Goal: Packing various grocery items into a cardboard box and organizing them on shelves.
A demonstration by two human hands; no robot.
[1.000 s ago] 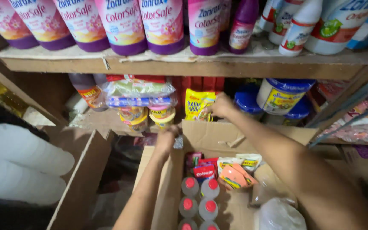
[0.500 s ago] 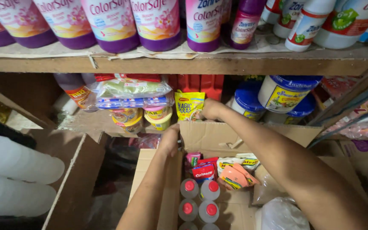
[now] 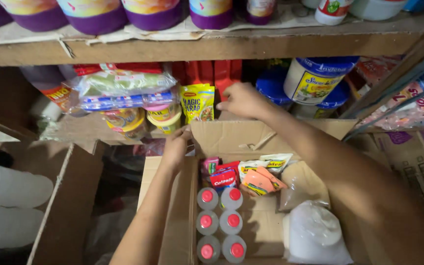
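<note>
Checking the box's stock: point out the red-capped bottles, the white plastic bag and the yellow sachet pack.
red-capped bottles [image 3: 220, 222]: head view, cap of a middle bottle.
white plastic bag [image 3: 315, 233]: head view, middle of the bag.
yellow sachet pack [image 3: 198, 101]: head view, front face.

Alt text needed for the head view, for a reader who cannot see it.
Two bare hands grip the far edge of an open cardboard box: left hand at its corner, right hand on the back flap. Inside sit six red-capped bottles, snack packets and a white bag.
</note>
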